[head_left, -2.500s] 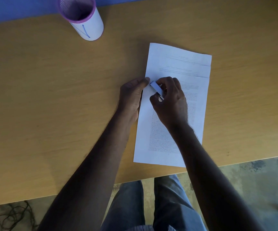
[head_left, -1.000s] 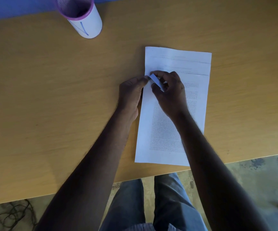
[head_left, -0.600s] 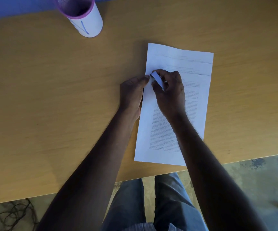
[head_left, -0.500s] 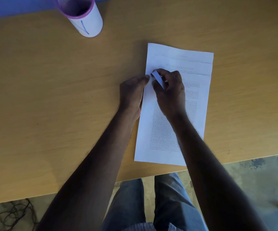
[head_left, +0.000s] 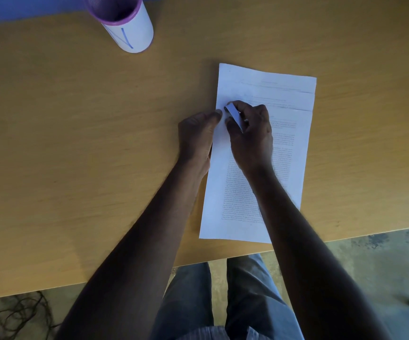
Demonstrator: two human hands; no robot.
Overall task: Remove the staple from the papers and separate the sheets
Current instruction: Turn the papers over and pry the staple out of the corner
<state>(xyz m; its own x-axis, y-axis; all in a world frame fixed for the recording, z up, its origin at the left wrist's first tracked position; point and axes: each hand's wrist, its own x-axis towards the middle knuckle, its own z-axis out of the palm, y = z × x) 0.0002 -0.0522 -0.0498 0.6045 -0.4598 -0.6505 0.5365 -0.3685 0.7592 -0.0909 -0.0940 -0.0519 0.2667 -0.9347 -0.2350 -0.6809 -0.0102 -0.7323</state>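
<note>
A stack of printed white papers (head_left: 286,153) lies on the wooden table (head_left: 76,143), its sheets slightly offset at the far end. My right hand (head_left: 252,133) grips a small pale staple remover (head_left: 234,117), its tip down on the sheets near their left edge. My left hand (head_left: 196,136) rests beside that edge, its fingertips pressing the paper right next to the tool. The staple itself is too small to make out.
A white pen holder with a purple mesh rim (head_left: 122,20) stands at the far left of the table. The table's near edge (head_left: 223,258) runs just above my knees. Cables (head_left: 14,317) lie on the floor at lower left.
My right hand with the staple remover has crept a little farther up the page toward the top left. The left hand stays pressed at the paper's edge.
</note>
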